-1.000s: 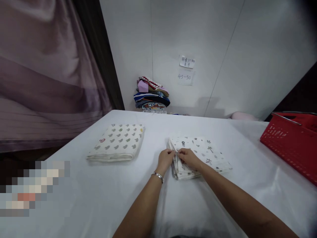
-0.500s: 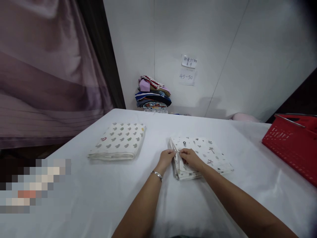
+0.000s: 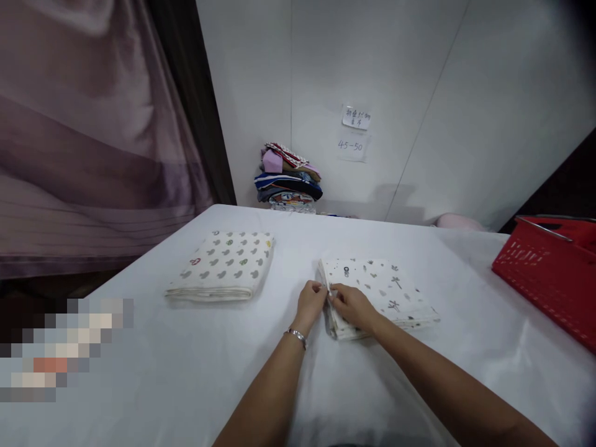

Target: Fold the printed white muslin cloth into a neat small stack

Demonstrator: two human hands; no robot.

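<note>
The person's two bare hands are working at the left edge of a folded cloth [image 3: 379, 279] with small leaves and palm trees printed on it, which is lying on the white table [image 3: 186, 379], right of the middle. The left hand [image 3: 311, 305] is standing just outside this edge, its thumb and fingers closing together at the border. The right hand [image 3: 352, 304] is resting over the near left part of the cloth, its thumb and first finger pinching the same edge, with almost no opening between them. The fingertips of both hands seem to be holding the fabric, but how many layers are between them I cannot tell. In my judgement, the step in hand is straightening the folded edge, because the layers below are sitting a little unevenly at the near left corner. The next move seems to be calling for a light, even grip, so that the upper layer is not sliding away from the lower ones. To the left, well apart, another folded cloth [image 3: 228, 261] with grey shapes is lying flat, and a red basket [image 3: 549, 279] is standing at the right.
</note>
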